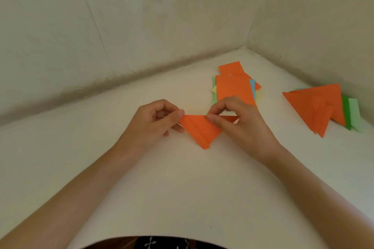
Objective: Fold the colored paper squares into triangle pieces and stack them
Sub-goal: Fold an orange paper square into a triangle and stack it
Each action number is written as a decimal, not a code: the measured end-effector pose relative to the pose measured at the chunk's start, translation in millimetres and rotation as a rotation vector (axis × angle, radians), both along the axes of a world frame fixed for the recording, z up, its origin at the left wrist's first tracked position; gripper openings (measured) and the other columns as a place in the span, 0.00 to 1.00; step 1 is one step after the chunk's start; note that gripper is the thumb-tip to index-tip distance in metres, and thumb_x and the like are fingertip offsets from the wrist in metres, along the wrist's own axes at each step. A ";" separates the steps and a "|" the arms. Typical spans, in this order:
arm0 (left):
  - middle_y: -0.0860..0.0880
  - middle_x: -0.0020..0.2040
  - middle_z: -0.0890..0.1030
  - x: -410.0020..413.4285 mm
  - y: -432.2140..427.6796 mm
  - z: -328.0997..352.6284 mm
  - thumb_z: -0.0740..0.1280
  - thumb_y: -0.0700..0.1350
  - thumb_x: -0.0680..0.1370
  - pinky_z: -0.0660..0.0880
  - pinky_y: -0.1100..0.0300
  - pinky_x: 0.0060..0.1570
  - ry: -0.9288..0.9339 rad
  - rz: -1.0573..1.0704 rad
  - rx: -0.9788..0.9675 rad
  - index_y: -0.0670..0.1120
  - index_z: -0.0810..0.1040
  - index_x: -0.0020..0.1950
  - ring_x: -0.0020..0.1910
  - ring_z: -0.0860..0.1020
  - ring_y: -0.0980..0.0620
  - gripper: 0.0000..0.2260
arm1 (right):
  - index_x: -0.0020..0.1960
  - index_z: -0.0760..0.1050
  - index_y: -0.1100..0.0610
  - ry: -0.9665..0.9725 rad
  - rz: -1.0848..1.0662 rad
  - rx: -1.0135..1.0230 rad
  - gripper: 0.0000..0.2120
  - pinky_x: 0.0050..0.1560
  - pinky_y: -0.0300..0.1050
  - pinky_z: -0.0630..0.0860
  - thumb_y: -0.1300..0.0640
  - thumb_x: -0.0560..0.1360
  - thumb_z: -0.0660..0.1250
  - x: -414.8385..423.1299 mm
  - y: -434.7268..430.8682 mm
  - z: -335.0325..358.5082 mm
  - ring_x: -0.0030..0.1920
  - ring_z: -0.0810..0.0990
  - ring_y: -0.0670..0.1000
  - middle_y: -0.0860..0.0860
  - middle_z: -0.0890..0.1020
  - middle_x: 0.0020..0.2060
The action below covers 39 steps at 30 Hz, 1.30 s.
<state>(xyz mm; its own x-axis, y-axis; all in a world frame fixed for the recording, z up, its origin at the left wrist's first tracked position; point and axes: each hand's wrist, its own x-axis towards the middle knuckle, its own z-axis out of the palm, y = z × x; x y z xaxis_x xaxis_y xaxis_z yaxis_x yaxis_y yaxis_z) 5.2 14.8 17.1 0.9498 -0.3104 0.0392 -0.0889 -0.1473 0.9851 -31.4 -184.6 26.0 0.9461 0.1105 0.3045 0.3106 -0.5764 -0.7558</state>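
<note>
Forearms (91, 188) over white surface (182, 198); L hand (155, 121) & R hand (240, 123) grips both pinch folded orange paper (200, 131) top edge. Square stack (232, 89), triangle pile (319, 107) to the right.

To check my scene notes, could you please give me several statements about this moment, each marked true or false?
1. The left hand and the right hand both pinch the orange folded piece. True.
2. The top sheet of the stack of squares is blue. False: it is orange; blue only peeks out at the edge.
3. The pile of folded triangles lies to the right of the stack of squares. True.
4. The pile of folded triangles holds only orange paper. False: green pieces show beneath it.
</note>
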 end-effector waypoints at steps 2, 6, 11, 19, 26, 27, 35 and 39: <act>0.49 0.36 0.83 1.0 1.9 1.1 0.67 0.39 0.77 0.72 0.65 0.34 0.050 -0.028 -0.045 0.42 0.79 0.43 0.37 0.82 0.53 0.04 | 0.41 0.76 0.50 -0.018 -0.004 -0.004 0.08 0.48 0.27 0.66 0.61 0.74 0.69 -1.2 0.8 1.2 0.46 0.74 0.38 0.39 0.78 0.39; 0.48 0.40 0.83 5.9 10.4 0.7 0.70 0.37 0.70 0.77 0.63 0.41 0.195 -0.161 -0.171 0.49 0.84 0.41 0.40 0.80 0.55 0.07 | 0.39 0.76 0.48 0.072 -0.046 0.165 0.10 0.43 0.29 0.67 0.62 0.73 0.70 1.9 -2.4 2.4 0.40 0.74 0.37 0.41 0.79 0.35; 0.49 0.41 0.83 5.7 12.6 -1.2 0.73 0.47 0.64 0.78 0.59 0.47 0.180 -0.206 -0.160 0.52 0.84 0.42 0.43 0.80 0.53 0.08 | 0.42 0.79 0.54 0.182 0.052 0.320 0.07 0.39 0.34 0.69 0.65 0.73 0.70 2.5 -6.5 4.0 0.37 0.76 0.41 0.44 0.79 0.34; 0.49 0.40 0.83 4.3 13.6 4.3 0.72 0.43 0.69 0.78 0.60 0.45 0.145 -0.243 -0.203 0.50 0.85 0.44 0.41 0.80 0.54 0.06 | 0.42 0.79 0.57 0.290 0.085 0.486 0.02 0.36 0.31 0.67 0.62 0.71 0.68 1.1 -7.8 7.1 0.34 0.72 0.42 0.43 0.77 0.29; 0.49 0.36 0.81 3.3 8.7 2.8 0.68 0.49 0.69 0.75 0.51 0.48 0.128 -0.045 -0.145 0.48 0.82 0.38 0.38 0.78 0.54 0.07 | 0.43 0.80 0.49 0.343 0.196 0.440 0.13 0.45 0.33 0.72 0.40 0.73 0.64 -3.9 -6.1 10.7 0.41 0.77 0.41 0.41 0.80 0.37; 0.49 0.36 0.81 2.7 8.2 2.8 0.68 0.50 0.69 0.75 0.50 0.49 0.124 -0.030 -0.146 0.46 0.82 0.39 0.38 0.78 0.53 0.08 | 0.46 0.79 0.52 0.335 0.171 0.427 0.12 0.45 0.34 0.72 0.44 0.73 0.66 -3.3 -5.1 9.9 0.41 0.77 0.42 0.42 0.79 0.37; 0.49 0.38 0.81 3.3 8.2 0.5 0.70 0.44 0.72 0.77 0.57 0.44 0.103 -0.113 -0.202 0.50 0.81 0.43 0.39 0.78 0.53 0.02 | 0.36 0.71 0.68 0.332 0.007 0.505 0.20 0.43 0.51 0.66 0.49 0.72 0.65 0.1 -3.8 8.7 0.37 0.68 0.55 0.57 0.71 0.33; 0.52 0.41 0.81 1.9 13.0 1.1 0.68 0.45 0.72 0.77 0.60 0.45 -0.052 -0.220 -0.158 0.55 0.81 0.44 0.43 0.78 0.54 0.05 | 0.34 0.70 0.66 0.334 -0.041 0.539 0.20 0.43 0.51 0.66 0.48 0.70 0.66 1.1 -5.5 7.1 0.36 0.67 0.55 0.56 0.69 0.31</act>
